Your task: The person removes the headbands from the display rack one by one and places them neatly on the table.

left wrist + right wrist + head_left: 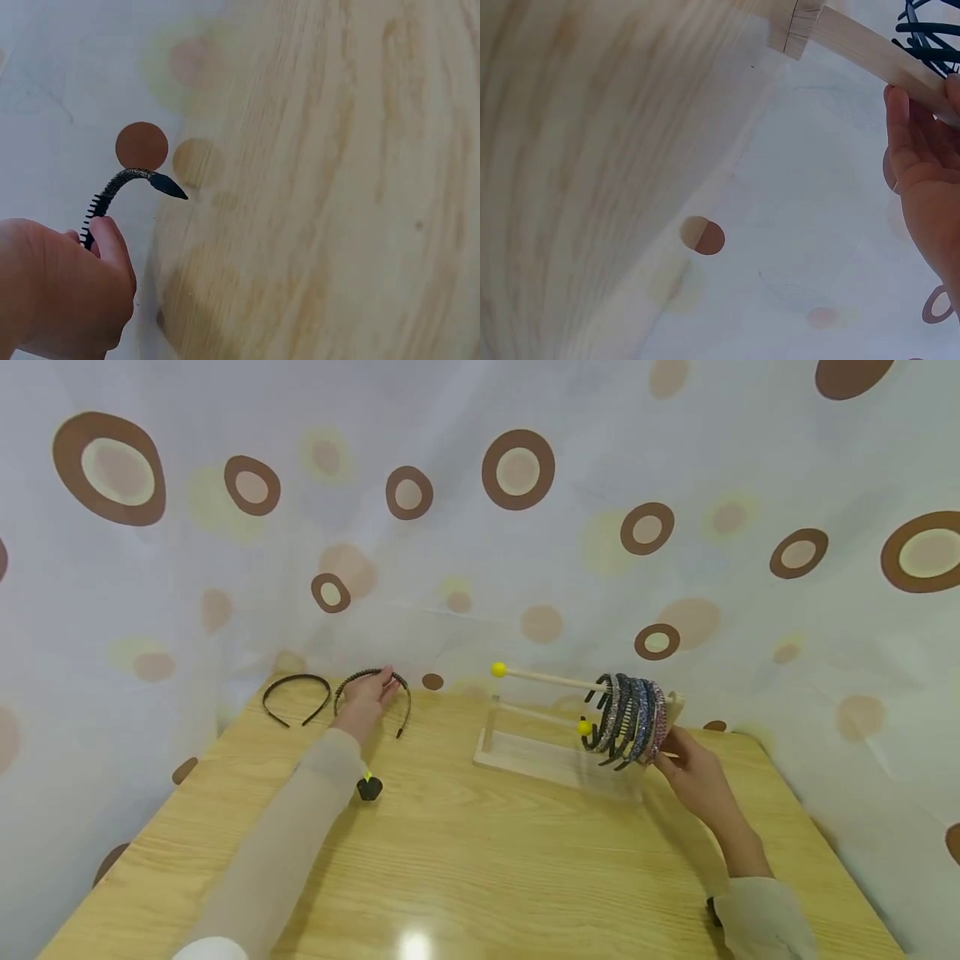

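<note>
My left hand (365, 697) pinches a dark, beaded headband (408, 708) by its top at the back left of the table. In the left wrist view one tip and small comb teeth of this headband (129, 174) show past the fingers. My right hand (697, 781) grips the upright of a wooden headband stand (551, 766), thumb and fingers around the wood (877, 54) in the right wrist view. Several glittery headbands (637, 718) in grey, blue and pink hang bunched on the stand's rods, close to that hand. The rods end in yellow balls (498, 670).
A plain black headband (274, 687) lies to the left of my left hand. The wooden table (480, 860) reaches back to a pale curtain (450, 543) with brown circles. Under the left forearm a small black object (369, 788) shows.
</note>
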`<control>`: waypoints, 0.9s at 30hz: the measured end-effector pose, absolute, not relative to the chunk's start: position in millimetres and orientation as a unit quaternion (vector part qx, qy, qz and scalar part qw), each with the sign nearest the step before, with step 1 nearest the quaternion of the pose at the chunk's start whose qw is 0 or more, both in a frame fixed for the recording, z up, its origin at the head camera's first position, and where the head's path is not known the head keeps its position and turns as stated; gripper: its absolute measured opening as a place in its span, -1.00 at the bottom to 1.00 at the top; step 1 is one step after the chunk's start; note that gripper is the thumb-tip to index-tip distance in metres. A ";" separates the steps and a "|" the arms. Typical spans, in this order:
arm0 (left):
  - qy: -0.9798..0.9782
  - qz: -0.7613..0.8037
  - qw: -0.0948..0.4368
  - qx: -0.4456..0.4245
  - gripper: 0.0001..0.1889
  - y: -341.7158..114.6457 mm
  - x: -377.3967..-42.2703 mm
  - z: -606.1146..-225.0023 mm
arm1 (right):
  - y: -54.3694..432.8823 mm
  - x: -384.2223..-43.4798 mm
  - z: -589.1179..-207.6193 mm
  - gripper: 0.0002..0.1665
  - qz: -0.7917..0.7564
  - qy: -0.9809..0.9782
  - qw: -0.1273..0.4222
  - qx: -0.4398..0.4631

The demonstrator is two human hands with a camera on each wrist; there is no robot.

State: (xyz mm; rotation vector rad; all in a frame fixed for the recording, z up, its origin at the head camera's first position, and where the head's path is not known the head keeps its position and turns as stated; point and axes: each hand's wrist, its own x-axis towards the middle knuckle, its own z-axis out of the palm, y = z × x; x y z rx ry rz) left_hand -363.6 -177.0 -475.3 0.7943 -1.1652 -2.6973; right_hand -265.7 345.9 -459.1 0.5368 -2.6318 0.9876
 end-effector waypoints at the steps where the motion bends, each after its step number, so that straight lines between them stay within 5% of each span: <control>1: -0.389 -0.883 0.040 0.262 -0.62 -179.3 -362.8 -476.3 | 344.6 -265.1 -458.5 -0.51 0.342 -0.910 0.141 0.186; 9: -0.359 -0.906 -0.056 0.215 -0.53 -200.1 -347.5 -479.7 | 341.1 -262.7 -453.5 -0.53 0.335 -0.909 0.145 0.202; 16: -0.315 -0.924 -0.051 0.211 -0.46 -198.8 -340.5 -468.3 | 345.6 -265.1 -450.7 -0.42 0.337 -0.912 0.133 0.192; 27: -0.428 -0.900 -0.067 0.039 -0.52 -157.6 -298.2 -420.5 | 347.6 -263.3 -452.6 -0.33 0.341 -0.914 0.118 0.188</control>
